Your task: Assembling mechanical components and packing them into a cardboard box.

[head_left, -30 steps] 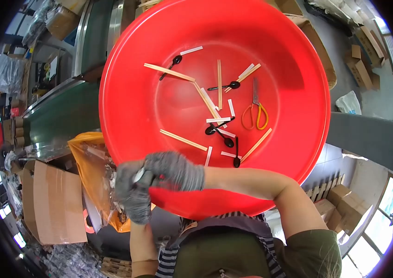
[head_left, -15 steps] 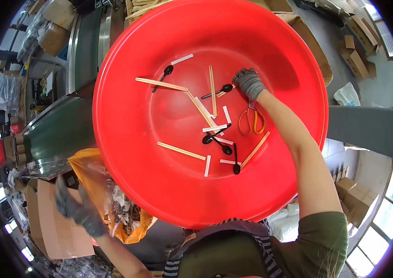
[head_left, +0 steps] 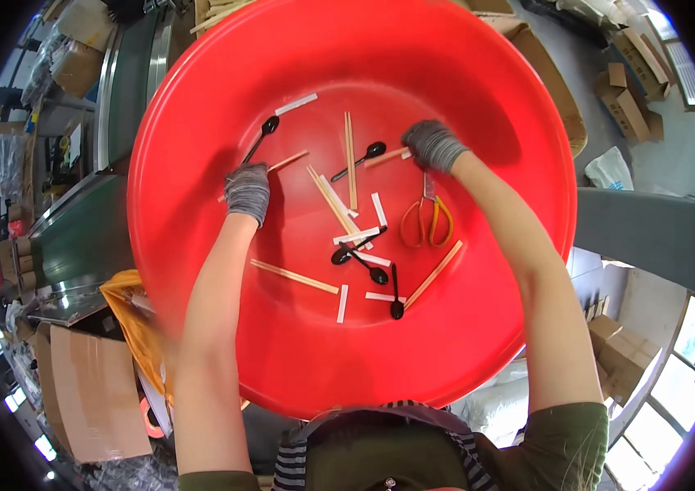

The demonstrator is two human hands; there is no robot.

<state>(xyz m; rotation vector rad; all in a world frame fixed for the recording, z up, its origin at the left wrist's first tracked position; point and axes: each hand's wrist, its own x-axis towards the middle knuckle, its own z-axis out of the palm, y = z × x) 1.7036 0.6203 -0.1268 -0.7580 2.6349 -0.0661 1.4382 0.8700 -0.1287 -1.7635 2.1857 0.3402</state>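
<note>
reaching into red tub [head_left: 306,356] w/ both arms, gloved in grey. gripping chopsticks [head_left: 290,159] w/ l hand [head_left: 248,190] at tub's l side, w/ fingers curled over the middle & tips hidden, w/ both stick ends poking out. just above in view, black spoon [head_left: 270,125], w/ handle running down to the glove; can't tell if touching.

gripping 2nd pair [head_left: 384,158] w/ r hand [head_left: 435,146], at upper r of tub floor, w/ fingers folded in & mostly hidden, sticks poking out l-ward. at the glove's edge, bit of white strip [head_left: 406,154]; can't tell if also gripped. just below r hand, scissors [head_left: 428,195] w/ orange & yellow handles, blades partly hidden by glove.

between hands, upright pair [head_left: 350,155], crossed by handle of 2nd spoon [head_left: 375,150]. l of that, slanting pair [head_left: 324,195] next to another strip. lower down, crossed spoons [head_left: 378,277], partly under a strip. below those, 5th spoon [head_left: 397,309] beside r-hand-side pair [head_left: 433,274]. at lower l, another pair [head_left: 294,277], w/ lone strip [head_left: 342,304] near its r end.

outside tub, at l: yellow bag [head_left: 133,317] & cardboard box [head_left: 102,393].
</note>
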